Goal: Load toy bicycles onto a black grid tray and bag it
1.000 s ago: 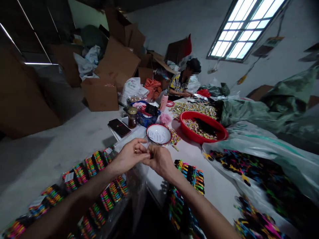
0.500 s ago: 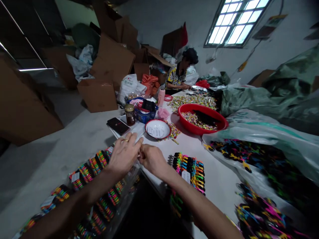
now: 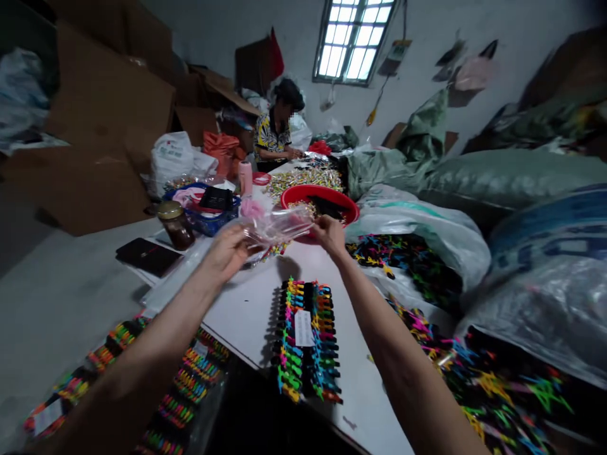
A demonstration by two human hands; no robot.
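A clear plastic bag (image 3: 279,229) is stretched between my two hands above the white table (image 3: 241,316). My left hand (image 3: 229,251) pinches its left end, and my right hand (image 3: 329,234) grips the right end. Nearer to me lies a block of small colourful toys (image 3: 284,344), set in two rows on black pieces, with a white paper label (image 3: 304,328) on top. Behind the bag, a white dish is mostly covered from sight. Further packed rows of the same colourful toys (image 3: 194,373) lie below my left forearm, left of the table.
A red basin (image 3: 353,212) with small wrapped pieces stands beyond my hands. A jar (image 3: 175,224), a dark phone or wallet (image 3: 148,256) and a blue basket (image 3: 208,224) are at left. Loose colourful toys (image 3: 497,392) spill at right. Another person (image 3: 275,133) sits at the far end.
My hands have moved apart, and the clear bag now shows spread between them. The view has swung to the right, bringing the labelled toy block fully into sight.
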